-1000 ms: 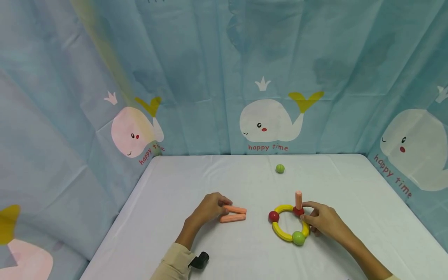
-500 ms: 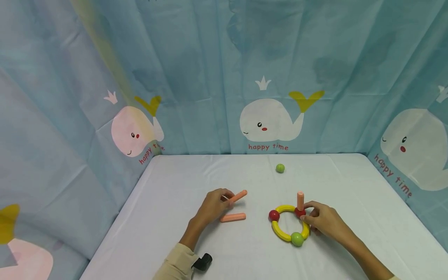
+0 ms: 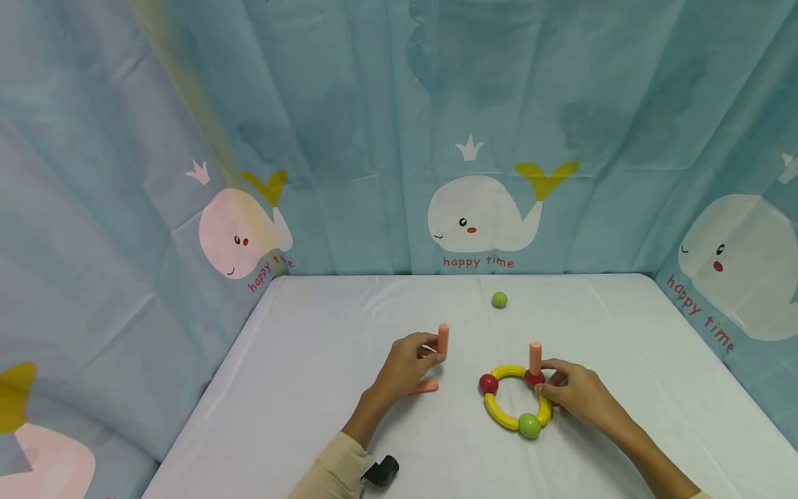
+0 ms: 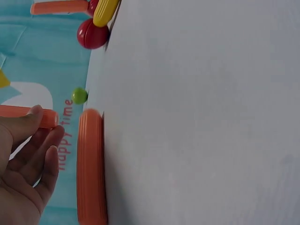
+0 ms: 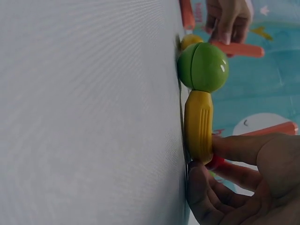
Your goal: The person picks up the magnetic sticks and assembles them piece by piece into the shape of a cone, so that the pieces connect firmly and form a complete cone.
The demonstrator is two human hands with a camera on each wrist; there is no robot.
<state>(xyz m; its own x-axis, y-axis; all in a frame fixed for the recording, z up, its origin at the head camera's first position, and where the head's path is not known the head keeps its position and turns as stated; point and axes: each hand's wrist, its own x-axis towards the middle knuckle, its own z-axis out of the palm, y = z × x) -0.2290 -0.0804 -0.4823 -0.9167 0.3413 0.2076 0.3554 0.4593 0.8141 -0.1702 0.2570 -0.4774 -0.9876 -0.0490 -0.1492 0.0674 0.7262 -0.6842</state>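
Note:
My left hand (image 3: 404,366) pinches a ridged orange rod (image 3: 443,339) and holds it upright above the white table. In the left wrist view a second orange rod (image 4: 91,168) lies on the table below that hand. On the right, yellow curved rods (image 3: 501,414) and balls form a ring lying flat. Two red balls (image 3: 489,384) and a green ball (image 3: 530,426) join the pieces. Another orange rod (image 3: 535,358) stands upright from the far right red ball (image 3: 531,379). My right hand (image 3: 580,391) grips the ring's right-hand yellow piece (image 5: 198,126) beside that ball.
A loose green ball (image 3: 499,299) lies near the table's far edge. A blue curtain (image 3: 361,173) printed with whales hangs behind and at the sides of the white table (image 3: 312,326). A black device (image 3: 382,472) is strapped at the left wrist.
My left hand has picked up one of the two lying orange rods, carried it rightward and turned it upright. My right hand stays on the ring, which has barely shifted.

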